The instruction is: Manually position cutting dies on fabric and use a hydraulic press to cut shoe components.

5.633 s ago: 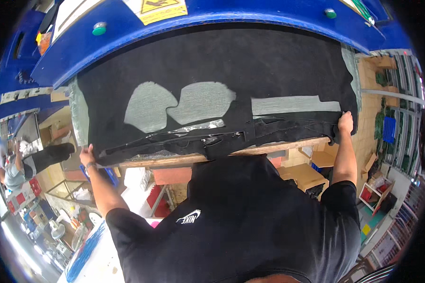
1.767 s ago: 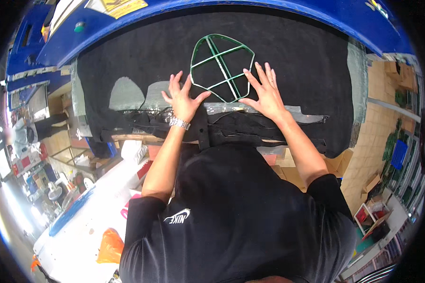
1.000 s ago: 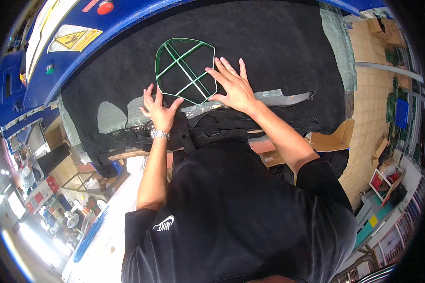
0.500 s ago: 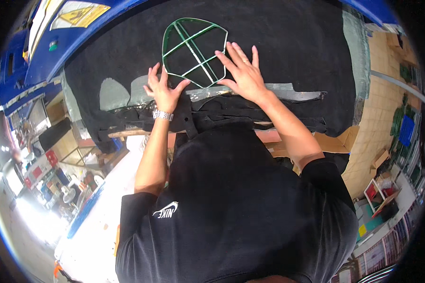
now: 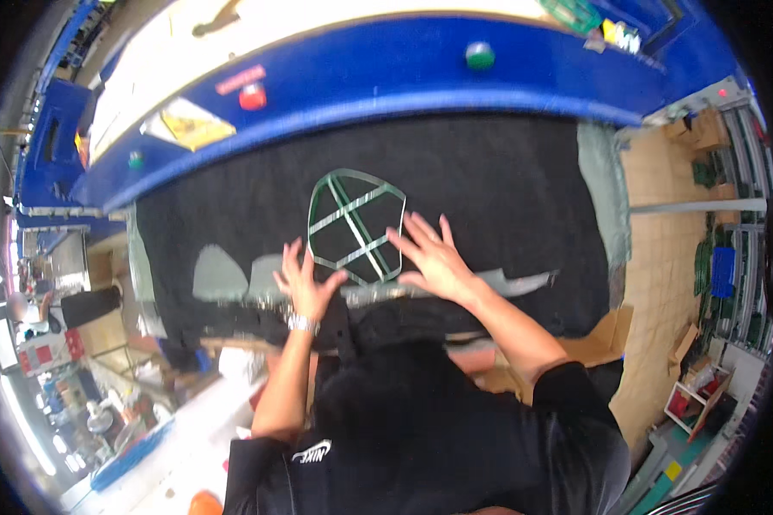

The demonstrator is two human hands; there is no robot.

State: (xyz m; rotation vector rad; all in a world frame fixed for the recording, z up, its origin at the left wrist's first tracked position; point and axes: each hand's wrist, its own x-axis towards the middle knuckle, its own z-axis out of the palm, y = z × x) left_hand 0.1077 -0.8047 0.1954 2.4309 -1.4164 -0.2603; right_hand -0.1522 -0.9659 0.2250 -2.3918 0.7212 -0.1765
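A green metal cutting die (image 5: 345, 211), a rounded frame with crossed bars inside, lies flat on a black sheet of material (image 5: 489, 189). My left hand (image 5: 303, 285) is at its lower left edge, thumb and fingers spread apart. At the right edge my right hand (image 5: 440, 264) has its fingers stretched out, the fingertips on or close to the rim. Neither hand is closed round the frame. Below the die, the sheet has cut-out gaps, where a grey surface (image 5: 219, 275) shows through.
Across the far side runs a blue machine beam (image 5: 361, 94) with a green button (image 5: 480, 56) and a red button (image 5: 252, 96). Cardboard (image 5: 605, 335) sits at the near right. Racks with green frames and a blue bin (image 5: 723, 271) stand farther right.
My view has tilted up, so more of the blue machine shows and everything sits lower in the picture. The hands and the die keep about the same places on the sheet.
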